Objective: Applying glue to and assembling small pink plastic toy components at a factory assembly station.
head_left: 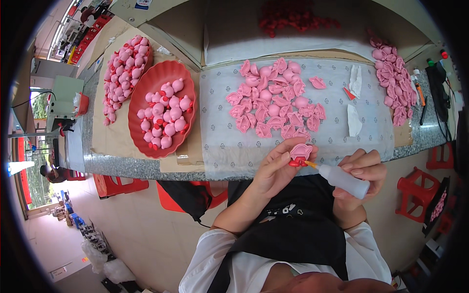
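My left hand [276, 165] pinches a small pink hollow shell piece [299, 152], its open side showing, with red parts [296, 162] at its lower edge. My right hand [364, 172] grips a translucent white squeeze bottle [344, 180], tilted so that its thin orange-yellow nozzle [311, 165] meets the red parts. Both hands are above the near edge of the paper-covered table. Just beyond them lies a spread of pink shell pieces [264, 129], some hollow side up, others round side up. A lone pink shell [317, 82] rests to their right.
A red scalloped bowl [133, 115] at left holds pink balls with red parts, beside a fuller similar tray [149, 58]. More pink pieces [396, 90] are heaped at far right. White paper scraps [354, 121] and a red tip [349, 93] lie on the sheet. A shelf [171, 27] stands behind.
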`<state>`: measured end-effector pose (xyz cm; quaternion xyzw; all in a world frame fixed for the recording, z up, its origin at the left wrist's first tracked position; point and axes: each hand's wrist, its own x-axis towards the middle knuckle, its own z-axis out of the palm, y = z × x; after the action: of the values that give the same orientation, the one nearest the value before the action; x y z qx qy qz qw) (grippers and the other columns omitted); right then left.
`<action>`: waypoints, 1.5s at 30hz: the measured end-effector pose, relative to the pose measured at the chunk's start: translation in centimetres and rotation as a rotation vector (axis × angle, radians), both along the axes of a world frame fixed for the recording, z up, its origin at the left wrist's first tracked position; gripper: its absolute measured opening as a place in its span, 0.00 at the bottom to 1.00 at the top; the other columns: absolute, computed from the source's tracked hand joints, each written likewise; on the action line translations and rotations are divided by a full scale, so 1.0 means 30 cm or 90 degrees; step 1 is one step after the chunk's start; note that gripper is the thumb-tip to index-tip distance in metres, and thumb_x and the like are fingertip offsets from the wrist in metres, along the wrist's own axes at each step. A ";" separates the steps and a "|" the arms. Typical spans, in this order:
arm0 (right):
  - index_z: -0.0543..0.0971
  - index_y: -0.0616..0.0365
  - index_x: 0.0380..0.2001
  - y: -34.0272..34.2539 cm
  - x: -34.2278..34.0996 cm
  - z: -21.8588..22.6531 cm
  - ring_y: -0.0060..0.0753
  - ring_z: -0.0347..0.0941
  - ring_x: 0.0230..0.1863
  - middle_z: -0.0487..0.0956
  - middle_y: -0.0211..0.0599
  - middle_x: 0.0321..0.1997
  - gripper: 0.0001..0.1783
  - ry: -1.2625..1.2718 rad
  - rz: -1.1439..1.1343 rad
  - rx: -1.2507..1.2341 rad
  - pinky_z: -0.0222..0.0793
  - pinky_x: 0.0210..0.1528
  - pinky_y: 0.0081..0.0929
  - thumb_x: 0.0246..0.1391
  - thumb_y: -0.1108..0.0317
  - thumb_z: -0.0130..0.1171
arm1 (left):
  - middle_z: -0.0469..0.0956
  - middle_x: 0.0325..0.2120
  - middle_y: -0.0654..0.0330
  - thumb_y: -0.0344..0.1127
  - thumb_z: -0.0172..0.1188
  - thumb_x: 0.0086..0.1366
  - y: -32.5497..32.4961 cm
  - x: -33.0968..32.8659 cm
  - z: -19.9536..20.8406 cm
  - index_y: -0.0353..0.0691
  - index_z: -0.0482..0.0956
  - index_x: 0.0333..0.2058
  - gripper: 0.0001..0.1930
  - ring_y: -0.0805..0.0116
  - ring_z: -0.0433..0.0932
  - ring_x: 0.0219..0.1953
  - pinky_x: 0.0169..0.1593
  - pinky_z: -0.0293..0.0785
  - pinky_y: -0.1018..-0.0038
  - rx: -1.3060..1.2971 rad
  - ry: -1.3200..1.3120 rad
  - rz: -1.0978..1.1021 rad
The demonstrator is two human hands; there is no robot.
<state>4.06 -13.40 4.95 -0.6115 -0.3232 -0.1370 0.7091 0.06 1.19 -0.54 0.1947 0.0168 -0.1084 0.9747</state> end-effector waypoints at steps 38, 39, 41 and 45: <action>0.70 0.54 0.27 0.012 -0.019 0.004 0.26 0.66 0.25 0.69 0.33 0.30 0.26 0.001 0.037 -0.055 0.62 0.25 0.18 0.17 0.74 0.71 | 0.66 0.42 0.48 0.39 0.52 0.52 0.000 -0.003 -0.003 0.37 0.61 0.45 0.22 0.59 0.65 0.45 0.51 0.57 0.66 0.033 -0.001 -0.016; 0.70 0.54 0.27 0.013 -0.021 0.007 0.26 0.67 0.25 0.69 0.32 0.30 0.26 0.002 0.041 -0.062 0.62 0.25 0.18 0.17 0.73 0.71 | 0.66 0.42 0.48 0.39 0.52 0.52 0.001 -0.004 -0.003 0.37 0.62 0.45 0.22 0.59 0.65 0.45 0.51 0.57 0.66 0.034 -0.003 -0.017; 0.70 0.54 0.27 0.007 -0.024 0.005 0.26 0.67 0.25 0.69 0.32 0.30 0.26 0.011 0.031 -0.054 0.61 0.25 0.18 0.17 0.73 0.71 | 0.66 0.42 0.48 0.39 0.52 0.52 -0.002 -0.002 -0.004 0.37 0.62 0.45 0.22 0.59 0.65 0.45 0.51 0.57 0.66 0.036 0.000 -0.019; 0.70 0.55 0.27 0.008 -0.027 0.000 0.27 0.67 0.26 0.69 0.33 0.30 0.26 0.012 0.002 -0.026 0.61 0.25 0.18 0.16 0.73 0.71 | 0.66 0.42 0.48 0.39 0.52 0.52 -0.002 -0.005 -0.012 0.38 0.62 0.45 0.22 0.59 0.65 0.45 0.50 0.57 0.66 0.034 -0.006 -0.015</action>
<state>3.26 -13.17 4.96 -0.6265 -0.3201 -0.1237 0.6998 -0.11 1.14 -0.90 0.2217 0.0126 -0.1183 0.9678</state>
